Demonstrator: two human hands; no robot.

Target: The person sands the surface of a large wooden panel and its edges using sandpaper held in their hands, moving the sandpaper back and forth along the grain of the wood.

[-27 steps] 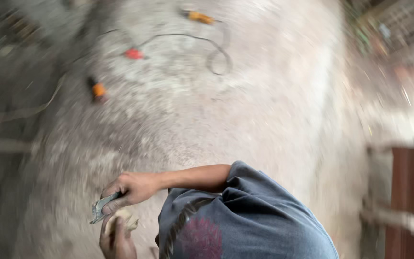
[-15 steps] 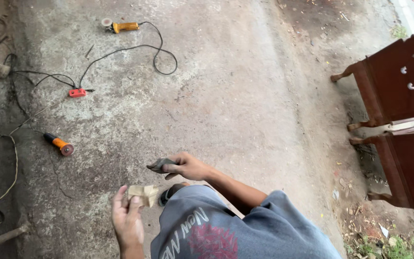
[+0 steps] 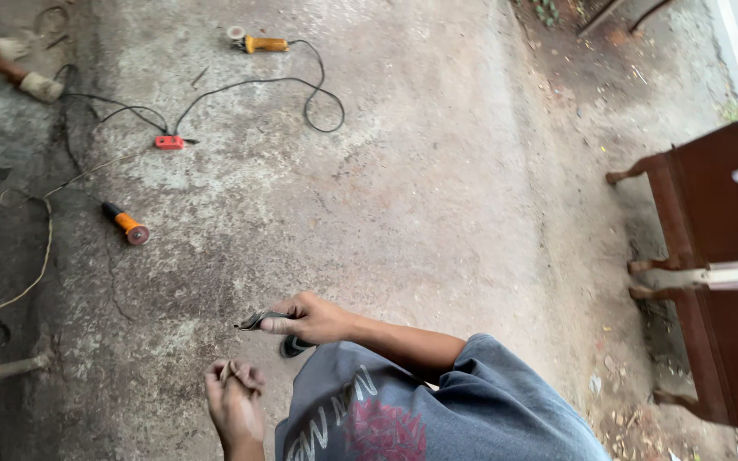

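My right hand (image 3: pixel 311 318) reaches out over the concrete floor (image 3: pixel 420 196), pinching a thin dark grey sheet (image 3: pixel 256 321) that sticks out to the left. My left hand (image 3: pixel 234 399) is lower and nearer my body, fingers curled around a small pale piece (image 3: pixel 232 372) that is mostly hidden in the fist. A small dark round object (image 3: pixel 294 347) shows just under my right hand. My grey printed shirt (image 3: pixel 403 410) fills the bottom of the view.
Two orange power tools lie on the floor, one at the top (image 3: pixel 260 43) and one at the left (image 3: pixel 126 224), with black cables and a red plug block (image 3: pixel 168 142). Brown wooden furniture (image 3: pixel 719 256) stands at the right. Another person's gloved limb (image 3: pixel 19 72) is at the top left.
The view has shifted and steadied. My left hand has closed its fingers over the pale piece. My right hand still holds the dark sheet, further from my left hand.
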